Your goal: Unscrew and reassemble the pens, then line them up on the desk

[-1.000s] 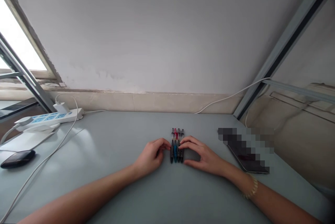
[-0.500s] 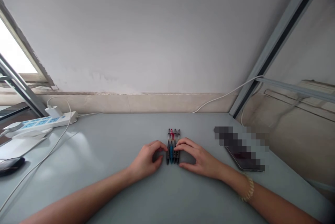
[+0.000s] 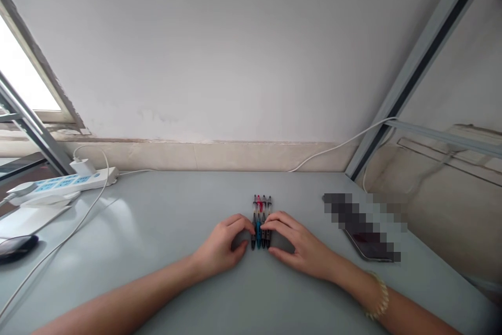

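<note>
Several click pens lie side by side in a tight row on the grey desk (image 3: 204,298), their clickers pointing toward the wall. One is a blue pen (image 3: 258,233) with a red upper part; the others, such as the black pen (image 3: 253,238) at the left end, are dark with clear barrels. My left hand (image 3: 225,241) rests at the row's left side, curved fingertips touching the outer pen, thumb apart from the fingers. From the right, my right hand (image 3: 300,241) reaches its fingertips over the right-hand pens. Its thumb lies near their lower ends, leaving a gap below the fingers.
A partly pixelated phone (image 3: 368,246) lies to the right. At the left are a white power strip (image 3: 104,175) with a plugged-in charger (image 3: 83,166), a trailing white cable (image 3: 84,215) and a black rounded object (image 3: 18,247). The wall (image 3: 235,63) rises behind the desk.
The view has shifted slightly, so the desk contents appear a little lower and farther right. Both hands stay beside the pens, with the right forearm slightly lower in view. The pens remain in their row.
</note>
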Available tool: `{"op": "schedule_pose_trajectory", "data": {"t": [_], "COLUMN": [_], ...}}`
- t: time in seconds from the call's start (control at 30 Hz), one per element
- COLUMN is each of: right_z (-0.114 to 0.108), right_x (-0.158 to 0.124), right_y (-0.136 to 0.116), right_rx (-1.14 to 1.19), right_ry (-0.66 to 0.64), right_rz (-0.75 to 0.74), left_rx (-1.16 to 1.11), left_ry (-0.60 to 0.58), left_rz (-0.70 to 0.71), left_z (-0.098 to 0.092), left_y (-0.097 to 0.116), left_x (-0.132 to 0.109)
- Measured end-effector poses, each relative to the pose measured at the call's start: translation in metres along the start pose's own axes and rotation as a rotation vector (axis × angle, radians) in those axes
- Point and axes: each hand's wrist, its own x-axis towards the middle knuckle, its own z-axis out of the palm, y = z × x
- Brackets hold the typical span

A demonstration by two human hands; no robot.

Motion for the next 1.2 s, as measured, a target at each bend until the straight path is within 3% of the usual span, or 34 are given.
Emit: {"op": "schedule_pose_trajectory", "data": {"t": [0.47, 0.93, 1.2], "right_z": [0.0048, 0.0034, 0.0037], "right_x": [-0.0013, -0.0007, -0.0008], "right_y": [-0.0023, -0.0017, 0.0019], "right_rx": [-0.029, -0.031, -0.053], "right_ry": [0.006, -0.006, -0.007], "right_rz": [0.051, 0.082, 0.096], "left_rx": [0.067, 0.122, 0.166], "left_ry": [-0.045, -0.002, -0.043], "left_rz": [0.066, -0.022, 0.004], "left_z": [0.0007, 0.0012, 0.0007], "left_y": [0.0041, 0.0028, 0.0012], "left_x": [-0.0005, -0.0008, 0.0002]}}
